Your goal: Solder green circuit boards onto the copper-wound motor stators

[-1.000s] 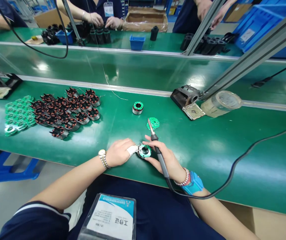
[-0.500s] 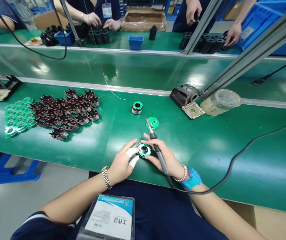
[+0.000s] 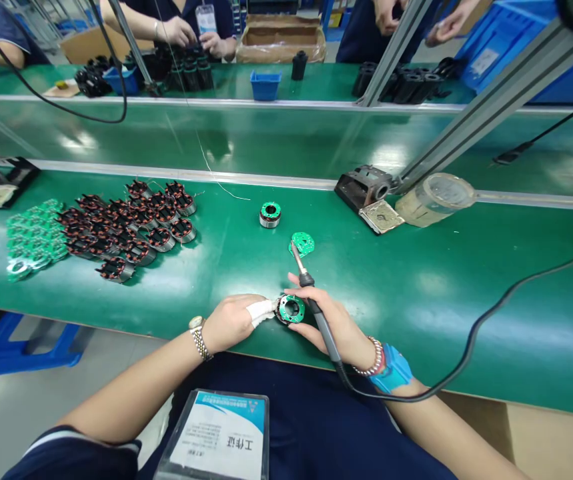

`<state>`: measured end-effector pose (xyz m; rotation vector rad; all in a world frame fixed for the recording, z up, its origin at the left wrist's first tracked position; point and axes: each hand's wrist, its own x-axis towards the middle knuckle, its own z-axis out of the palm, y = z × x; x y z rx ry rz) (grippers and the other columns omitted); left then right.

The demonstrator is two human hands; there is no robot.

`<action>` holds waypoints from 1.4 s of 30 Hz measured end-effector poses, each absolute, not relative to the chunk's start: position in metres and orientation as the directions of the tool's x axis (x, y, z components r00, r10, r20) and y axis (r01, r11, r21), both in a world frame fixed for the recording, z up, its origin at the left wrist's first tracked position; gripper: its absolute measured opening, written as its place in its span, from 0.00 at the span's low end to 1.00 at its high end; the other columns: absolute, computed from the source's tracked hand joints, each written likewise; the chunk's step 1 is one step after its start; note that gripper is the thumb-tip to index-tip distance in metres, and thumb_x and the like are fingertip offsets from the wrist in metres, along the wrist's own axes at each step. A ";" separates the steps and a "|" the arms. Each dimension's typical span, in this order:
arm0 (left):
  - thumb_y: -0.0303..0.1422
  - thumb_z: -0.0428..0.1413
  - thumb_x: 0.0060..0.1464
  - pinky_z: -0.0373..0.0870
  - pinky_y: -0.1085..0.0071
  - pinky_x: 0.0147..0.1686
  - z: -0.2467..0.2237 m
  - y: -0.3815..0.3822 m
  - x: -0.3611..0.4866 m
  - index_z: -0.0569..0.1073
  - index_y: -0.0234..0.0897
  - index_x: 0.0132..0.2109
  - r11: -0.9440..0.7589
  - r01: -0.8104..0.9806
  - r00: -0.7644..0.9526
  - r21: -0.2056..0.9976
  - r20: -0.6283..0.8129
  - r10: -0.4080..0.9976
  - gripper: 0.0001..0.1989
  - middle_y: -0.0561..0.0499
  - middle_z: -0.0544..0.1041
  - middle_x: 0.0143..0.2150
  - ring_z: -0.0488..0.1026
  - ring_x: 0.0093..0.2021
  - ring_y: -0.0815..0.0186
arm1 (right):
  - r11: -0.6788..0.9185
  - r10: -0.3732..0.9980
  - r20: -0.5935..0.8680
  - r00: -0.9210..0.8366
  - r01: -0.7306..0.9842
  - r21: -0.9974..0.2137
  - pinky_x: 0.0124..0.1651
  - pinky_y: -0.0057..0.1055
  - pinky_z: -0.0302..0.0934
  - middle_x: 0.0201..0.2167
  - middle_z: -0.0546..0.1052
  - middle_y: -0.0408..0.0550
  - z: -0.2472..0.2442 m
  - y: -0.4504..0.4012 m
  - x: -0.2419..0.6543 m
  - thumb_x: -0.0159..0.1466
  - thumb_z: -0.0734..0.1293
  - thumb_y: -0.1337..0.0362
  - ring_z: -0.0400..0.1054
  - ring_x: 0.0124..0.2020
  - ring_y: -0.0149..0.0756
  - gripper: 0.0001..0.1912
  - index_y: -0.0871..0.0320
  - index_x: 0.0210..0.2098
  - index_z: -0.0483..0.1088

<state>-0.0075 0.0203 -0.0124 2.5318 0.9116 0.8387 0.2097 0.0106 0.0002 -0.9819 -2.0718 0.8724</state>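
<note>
Fingers of the person's left hand [image 3: 231, 324], spread half a second ago, have drawn together at the left edge of a wound stator [image 3: 291, 319], and the stator's green-topped face now leans more toward the camera. Far off at right, a co-worker's hand [image 3: 449, 28] has lifted off a cluster of black cylinders [image 3: 416, 87].

Nearest, a badge [image 3: 221, 437] hangs against the person's dark shirt. The left hand is narrow, its white-covered fingers pinched together against the stator; whether they grip the part itself or something at its edge cannot be told. The right hand [image 3: 339, 327] holds a soldering iron [image 3: 325, 331] slanting across it, thumb and fingertips also set around the stator's right side. The stator sits between both hands near the front edge of the green bench [image 3: 416, 280].

Just beyond, the iron's tip overlaps a loose green board [image 3: 306, 243]; contact cannot be told. Farther out stands a second stator [image 3: 269, 223] topped with green. To the left, many wound stators [image 3: 121, 223] crowd together beside a pile of green boards [image 3: 36, 233]; to the right, an iron stand [image 3: 363, 188] is near a cloudy tub [image 3: 431, 205].

Across, on another bench, a blue tray [image 3: 265, 88] stands near an upright black cylinder [image 3: 299, 67].
</note>
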 end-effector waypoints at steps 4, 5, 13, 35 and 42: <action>0.29 0.44 0.58 0.72 0.69 0.39 -0.009 0.038 -0.009 0.70 0.35 0.41 -0.825 0.372 0.682 0.426 0.478 0.554 0.11 0.46 0.77 0.36 0.74 0.37 0.67 | 0.499 0.817 0.289 -0.499 0.361 -0.788 0.55 0.41 0.58 0.53 0.67 0.57 0.000 0.013 0.211 0.58 0.65 0.68 0.57 0.58 0.41 0.22 0.54 0.49 0.55; 0.28 0.44 0.58 0.72 0.69 0.39 -0.010 0.039 -0.008 0.70 0.35 0.40 -0.824 0.371 0.677 0.428 0.483 0.555 0.11 0.46 0.77 0.36 0.74 0.37 0.67 | 0.500 0.816 0.289 -0.500 0.358 -0.789 0.55 0.42 0.58 0.52 0.67 0.57 -0.001 0.012 0.211 0.58 0.65 0.67 0.57 0.58 0.41 0.22 0.54 0.50 0.55; 0.25 0.44 0.57 0.71 0.68 0.42 -0.008 0.035 -0.008 0.69 0.35 0.44 -0.809 0.367 0.721 0.460 0.408 0.559 0.11 0.45 0.76 0.40 0.72 0.40 0.67 | 0.492 0.817 0.294 -0.496 0.332 -0.805 0.55 0.42 0.59 0.50 0.70 0.55 -0.005 0.010 0.209 0.58 0.65 0.67 0.57 0.58 0.42 0.23 0.53 0.50 0.55; 0.30 0.41 0.60 0.72 0.67 0.37 -0.004 0.038 -0.009 0.70 0.31 0.38 -0.850 0.388 0.780 0.355 0.365 0.508 0.14 0.43 0.76 0.34 0.72 0.35 0.64 | 0.495 0.812 0.295 -0.504 0.327 -0.805 0.55 0.44 0.59 0.49 0.70 0.55 -0.008 0.011 0.209 0.58 0.66 0.66 0.57 0.58 0.43 0.23 0.53 0.50 0.54; 0.27 0.48 0.53 0.68 0.71 0.30 0.020 0.031 0.004 0.70 0.35 0.30 -0.637 0.607 0.701 0.475 0.058 0.711 0.07 0.49 0.73 0.28 0.71 0.29 0.65 | 0.498 0.816 0.281 -0.505 0.368 -0.785 0.54 0.43 0.60 0.54 0.65 0.59 -0.006 0.008 0.207 0.58 0.65 0.65 0.60 0.56 0.43 0.22 0.54 0.50 0.55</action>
